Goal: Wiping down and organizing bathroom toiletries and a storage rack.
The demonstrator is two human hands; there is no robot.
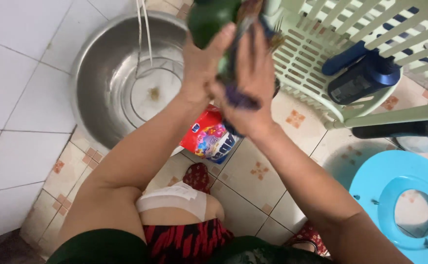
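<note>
My bandaged knee [175, 198] is nearest, then the far-left steel basin [101, 73], the basket [316, 58] right, and my left hand [202, 66] and right hand [253, 83] squeezing a soft, wet, probably slippery cloth [241, 100], fingers closed tight around its bunched middle.

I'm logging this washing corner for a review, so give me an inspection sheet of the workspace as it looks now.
Surface: tiled floor, white with orange motifs.
Job's things: dark cloth wrung between left hand and right hand; steel basin under a thin water stream.
Clutter: red detergent bag, pale green laundry basket, dark blue bottle, blue plastic seat.
Grips: both hands closed on the cloth.
Cables: nothing seen.
Surroundings: white wall tiles; bandaged knee.
</note>
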